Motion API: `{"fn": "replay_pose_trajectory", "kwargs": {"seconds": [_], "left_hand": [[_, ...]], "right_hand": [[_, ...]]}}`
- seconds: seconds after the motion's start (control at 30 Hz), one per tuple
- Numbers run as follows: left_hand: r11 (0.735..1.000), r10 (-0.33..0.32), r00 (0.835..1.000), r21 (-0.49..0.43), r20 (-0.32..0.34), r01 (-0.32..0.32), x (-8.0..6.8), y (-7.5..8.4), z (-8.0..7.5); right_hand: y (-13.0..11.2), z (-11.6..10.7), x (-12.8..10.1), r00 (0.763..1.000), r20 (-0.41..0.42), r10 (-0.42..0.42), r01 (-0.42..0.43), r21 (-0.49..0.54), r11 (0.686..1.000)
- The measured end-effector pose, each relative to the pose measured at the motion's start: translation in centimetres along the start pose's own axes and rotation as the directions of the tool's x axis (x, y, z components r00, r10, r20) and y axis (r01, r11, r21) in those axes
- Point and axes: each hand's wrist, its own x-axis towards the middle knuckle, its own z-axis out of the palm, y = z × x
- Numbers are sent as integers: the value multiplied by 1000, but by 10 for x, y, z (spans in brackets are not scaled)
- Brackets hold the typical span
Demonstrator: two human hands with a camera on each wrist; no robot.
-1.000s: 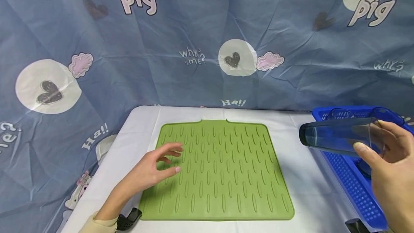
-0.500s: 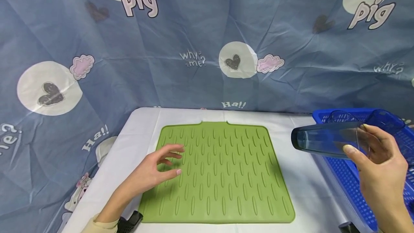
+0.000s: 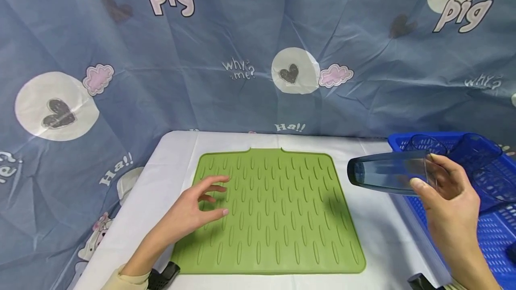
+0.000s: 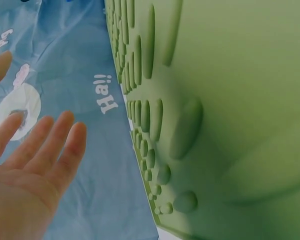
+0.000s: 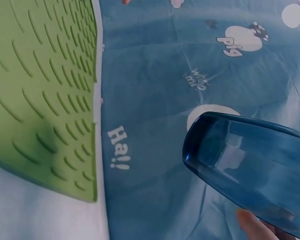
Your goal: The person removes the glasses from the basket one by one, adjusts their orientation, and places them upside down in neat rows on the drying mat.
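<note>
The left hand (image 3: 193, 211) lay relaxed, fingers spread and holding nothing, on the near left part of the mat (image 3: 282, 218). The right hand (image 3: 447, 200) gripped a cup (image 3: 387, 174) on its side, mouth pointing left, above the counter (image 3: 375, 218) beside the mat. Beyond that hand sat a basket (image 3: 493, 232) holding more cups (image 3: 475, 147).

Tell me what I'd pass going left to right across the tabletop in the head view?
Left hand → green mat → blue tumbler, lying sideways in the right hand → blue basket.
</note>
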Motion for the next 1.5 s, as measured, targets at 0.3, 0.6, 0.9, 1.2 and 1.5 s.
{"fn": "replay_pose_trajectory", "kwargs": {"seconds": [0.3,0.6,0.9,1.2,1.5], "left_hand": [[999,47,999,-6,-22,-47,2,5,3],[993,117,992,-2,-39,-117,3,8,11],[990,139,989,13,-40,-139,4,8,20],[997,83,996,-4,12,-83,1,12,27],[1000,18,997,-25,74,-16,-4,22,35]], "right_hand": [[11,4,-1,999,6,31,-32,162,986],[18,15,-9,997,67,39,-47,115,992],[26,17,-14,984,140,113,-130,119,984],[37,18,-23,968,143,206,-220,90,971],[42,25,-36,944,127,303,-316,101,943]]}}
